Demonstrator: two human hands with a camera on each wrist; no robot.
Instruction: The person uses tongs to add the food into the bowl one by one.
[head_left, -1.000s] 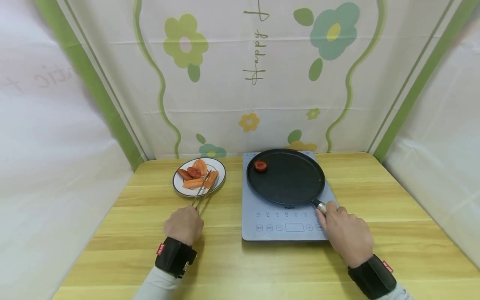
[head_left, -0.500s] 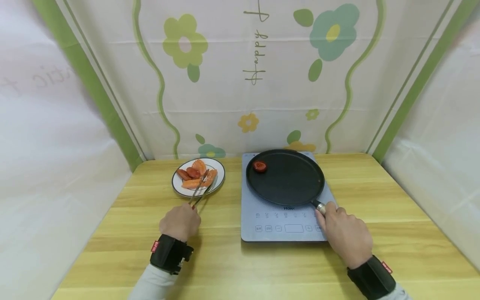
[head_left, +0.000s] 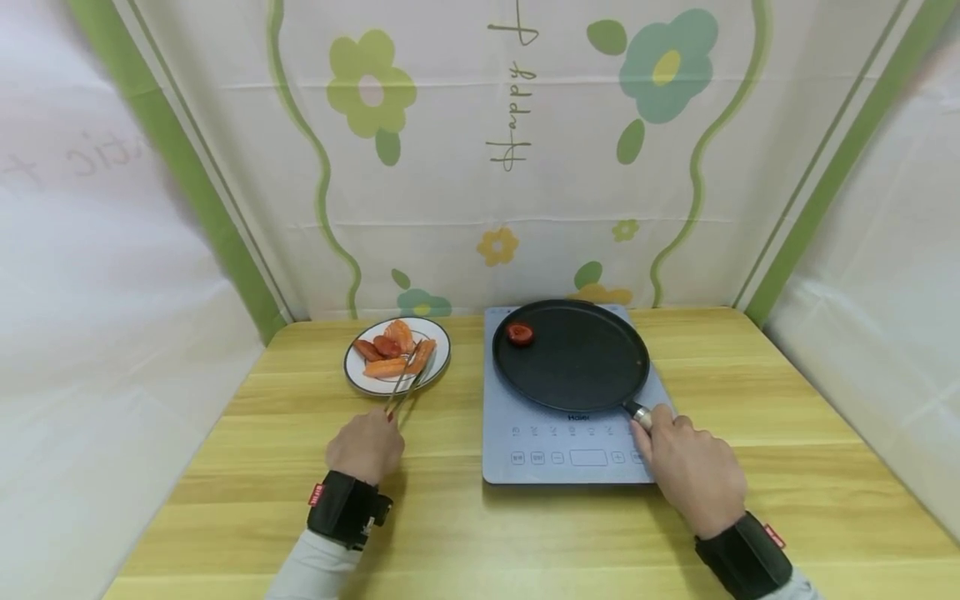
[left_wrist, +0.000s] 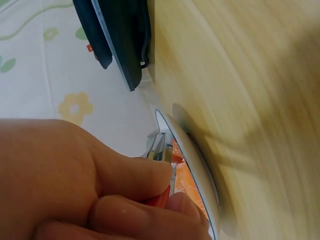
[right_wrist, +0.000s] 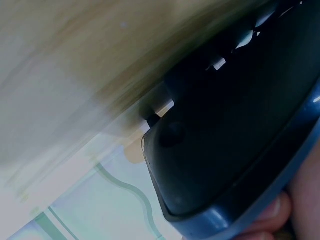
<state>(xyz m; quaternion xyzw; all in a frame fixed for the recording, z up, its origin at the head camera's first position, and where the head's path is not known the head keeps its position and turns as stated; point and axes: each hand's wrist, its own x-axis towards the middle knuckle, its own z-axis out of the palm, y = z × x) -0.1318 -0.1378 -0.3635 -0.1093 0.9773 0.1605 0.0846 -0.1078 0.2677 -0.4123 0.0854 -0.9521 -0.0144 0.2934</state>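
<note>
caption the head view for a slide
Left hand holds tongs at a plate of food; right hand grips a black pan by its handle.

Left of the pan (head_left: 577, 362), tongs (head_left: 397, 387) perhaps touch food (head_left: 383, 367).

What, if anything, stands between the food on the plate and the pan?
Nothing visible blocks the way: only strips of table and cooker lie between plate and pan. The tongs in the left hand reach over the plate's rim to the food.

Pale grey sleeves (head_left: 315, 567), black wrist straps (head_left: 341, 510), red tags (head_left: 317, 494)
</note>
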